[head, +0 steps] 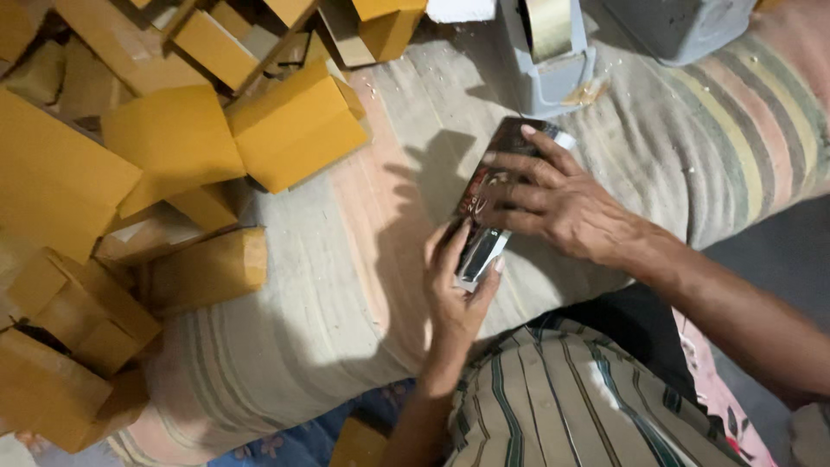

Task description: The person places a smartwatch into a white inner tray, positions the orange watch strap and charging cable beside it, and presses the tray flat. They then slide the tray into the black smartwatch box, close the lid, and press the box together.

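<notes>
Pressing down on a dark glossy packet (500,186), the right hand (562,203) lies flat across it, fingers (527,164) spread apart and extended, not curled around anything. Packet sits on a striped cloth-covered cushion (346,285), directly beneath those fingers. Its far end pokes out beyond the fingertips; its near end, with a pale edge, reaches toward the person.

Left hand (456,290) grips the packet's near end. Thumb and fingers (450,251) are closed on that end from either side, thumb tip at the pale corner. Both hands touch the same packet; the left sits just below the right fingers, nearly touching them.

Beyond the right fingertips, well past the packet's far end: a grey tape dispenser (545,73) carrying a roll of tan tape (549,26). Further off to the upper right of the fingers, a grey container (683,30), only partly in frame.

To the left of both hands, apart from them: a heap of yellow-brown cardboard boxes (173,147), some folded shut, some lying flat, spilling over the cushion's edge. Nearest box (298,130) lies up and left of the right fingers, not touching the packet.

Below the left wrist: striped garment (571,398) on the person's lap. Strong shadow of the hands falls on the cushion left of the packet.
</notes>
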